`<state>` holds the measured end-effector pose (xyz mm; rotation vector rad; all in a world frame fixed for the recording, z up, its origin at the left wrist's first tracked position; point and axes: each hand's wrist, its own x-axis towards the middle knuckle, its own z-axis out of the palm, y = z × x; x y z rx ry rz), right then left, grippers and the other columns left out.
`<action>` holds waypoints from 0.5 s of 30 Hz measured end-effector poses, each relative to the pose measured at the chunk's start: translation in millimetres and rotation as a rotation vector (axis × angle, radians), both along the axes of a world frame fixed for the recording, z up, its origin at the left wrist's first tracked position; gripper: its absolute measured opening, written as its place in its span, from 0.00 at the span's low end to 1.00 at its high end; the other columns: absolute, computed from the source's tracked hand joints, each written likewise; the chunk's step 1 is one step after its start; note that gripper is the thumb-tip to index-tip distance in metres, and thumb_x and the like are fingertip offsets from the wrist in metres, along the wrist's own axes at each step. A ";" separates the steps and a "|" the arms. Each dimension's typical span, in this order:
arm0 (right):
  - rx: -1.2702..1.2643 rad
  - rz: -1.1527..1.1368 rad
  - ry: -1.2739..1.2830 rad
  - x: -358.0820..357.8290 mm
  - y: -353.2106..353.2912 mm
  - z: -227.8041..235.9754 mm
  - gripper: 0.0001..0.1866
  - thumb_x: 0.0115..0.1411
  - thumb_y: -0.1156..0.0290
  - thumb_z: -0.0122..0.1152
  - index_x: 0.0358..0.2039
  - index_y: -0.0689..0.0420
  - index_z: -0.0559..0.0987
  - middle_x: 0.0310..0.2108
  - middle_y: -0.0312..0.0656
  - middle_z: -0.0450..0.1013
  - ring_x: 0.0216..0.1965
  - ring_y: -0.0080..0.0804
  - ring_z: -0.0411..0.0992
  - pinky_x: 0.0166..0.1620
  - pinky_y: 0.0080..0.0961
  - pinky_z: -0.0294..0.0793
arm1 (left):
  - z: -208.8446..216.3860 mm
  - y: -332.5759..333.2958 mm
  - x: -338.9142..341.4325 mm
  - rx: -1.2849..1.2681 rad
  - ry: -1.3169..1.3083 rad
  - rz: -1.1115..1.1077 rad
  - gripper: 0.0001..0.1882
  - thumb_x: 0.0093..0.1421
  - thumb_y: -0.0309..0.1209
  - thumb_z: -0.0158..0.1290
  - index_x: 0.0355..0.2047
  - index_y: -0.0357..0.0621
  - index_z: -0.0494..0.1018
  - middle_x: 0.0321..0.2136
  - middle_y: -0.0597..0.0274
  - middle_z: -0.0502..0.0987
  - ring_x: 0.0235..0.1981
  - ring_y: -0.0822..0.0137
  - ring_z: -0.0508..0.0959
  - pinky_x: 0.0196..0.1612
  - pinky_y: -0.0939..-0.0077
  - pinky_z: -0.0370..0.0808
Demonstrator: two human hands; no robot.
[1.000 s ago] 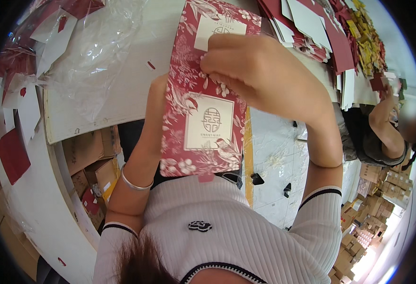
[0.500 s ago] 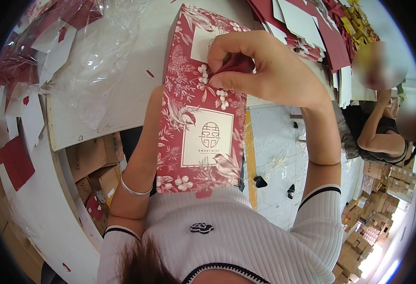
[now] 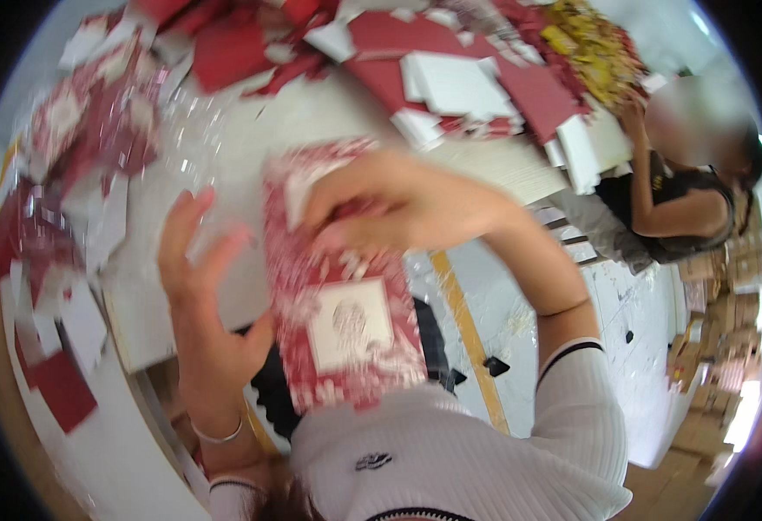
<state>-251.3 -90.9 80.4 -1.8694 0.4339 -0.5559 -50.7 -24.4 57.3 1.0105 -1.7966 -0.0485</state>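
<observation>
Being held upright against the white-sweatered chest is a tall red floral gift box (image 3: 342, 295) with a pale label panel on its face, its lower end resting near the lap and its upper end being worked at by the right hand (image 3: 390, 204). That hand is being curled over the box's top edge, fingers bent as if pinching a flap, though blur is hiding exactly what is being gripped. The left hand (image 3: 192, 260) is being kept spread open just beside the box's left edge, holding nothing. Judging by this, the top closure is being folded or tucked; the next move is likely calling for the left hand to steady the box. Beyond, red and white card pieces (image 3: 476, 82) are lying scattered across the white counter (image 3: 242, 122).
</observation>
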 end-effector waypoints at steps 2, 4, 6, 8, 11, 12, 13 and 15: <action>0.124 0.023 0.030 14.8 2.7 19.1 0.08 0.57 0.75 0.52 0.37 0.62 0.73 0.28 0.37 0.71 0.23 0.17 0.67 0.27 0.15 0.67 | -17.2 -1.8 7.3 0.106 0.013 -0.207 0.16 0.49 0.30 0.53 0.39 0.42 0.70 0.43 0.46 0.72 0.46 0.49 0.71 0.58 0.53 0.54; 0.375 -0.170 -0.207 11.0 -5.5 21.2 0.09 0.57 0.73 0.53 0.38 0.59 0.71 0.23 0.34 0.69 0.17 0.13 0.64 0.22 0.11 0.64 | -4.0 -6.9 17.1 0.169 -0.056 -0.415 0.15 0.50 0.32 0.52 0.38 0.38 0.71 0.40 0.46 0.73 0.43 0.50 0.73 0.56 0.51 0.57; 0.560 -0.267 -0.427 2.9 -19.6 11.4 0.11 0.57 0.71 0.53 0.41 0.58 0.69 0.23 0.34 0.69 0.18 0.14 0.65 0.22 0.12 0.65 | 1.4 -6.0 2.9 0.205 0.117 -0.308 0.14 0.53 0.31 0.50 0.35 0.33 0.70 0.35 0.48 0.75 0.37 0.56 0.76 0.49 0.59 0.67; 0.590 -0.252 -0.554 -1.6 -20.7 7.0 0.21 0.57 0.59 0.54 0.47 0.58 0.65 0.34 0.41 0.68 0.31 0.24 0.69 0.33 0.22 0.71 | -11.2 -1.7 13.4 0.355 0.428 -0.300 0.13 0.56 0.28 0.46 0.39 0.31 0.68 0.36 0.49 0.74 0.36 0.62 0.75 0.44 0.68 0.69; 0.293 -0.203 -0.474 -28.5 -22.9 4.7 0.43 0.54 0.45 0.51 0.60 0.56 0.46 0.49 0.50 0.61 0.49 0.36 0.63 0.51 0.31 0.63 | 1.3 -3.4 11.8 0.501 0.832 -0.276 0.13 0.58 0.26 0.43 0.41 0.30 0.67 0.34 0.52 0.74 0.34 0.67 0.75 0.41 0.75 0.70; 0.179 -0.161 -0.360 -31.8 -16.6 -3.9 0.48 0.50 0.43 0.55 0.60 0.56 0.44 0.52 0.50 0.58 0.53 0.38 0.59 0.54 0.33 0.59 | 8.7 -4.0 10.8 0.523 0.950 -0.254 0.13 0.58 0.26 0.43 0.41 0.31 0.67 0.34 0.54 0.74 0.33 0.68 0.75 0.40 0.76 0.70; 0.062 -0.127 -0.237 -31.7 -4.8 -9.6 0.54 0.45 0.40 0.59 0.61 0.56 0.43 0.55 0.49 0.55 0.56 0.41 0.56 0.56 0.36 0.55 | 8.9 -5.5 14.1 0.539 0.944 -0.247 0.13 0.57 0.26 0.44 0.40 0.31 0.67 0.33 0.54 0.74 0.32 0.68 0.74 0.39 0.78 0.70; 0.094 -0.045 -0.121 -23.0 20.9 -13.7 0.54 0.46 0.51 0.65 0.61 0.57 0.40 0.57 0.50 0.52 0.58 0.40 0.52 0.58 0.34 0.52 | 5.9 -10.7 9.1 0.566 0.913 -0.280 0.13 0.56 0.26 0.44 0.40 0.32 0.67 0.34 0.53 0.74 0.34 0.68 0.74 0.38 0.79 0.70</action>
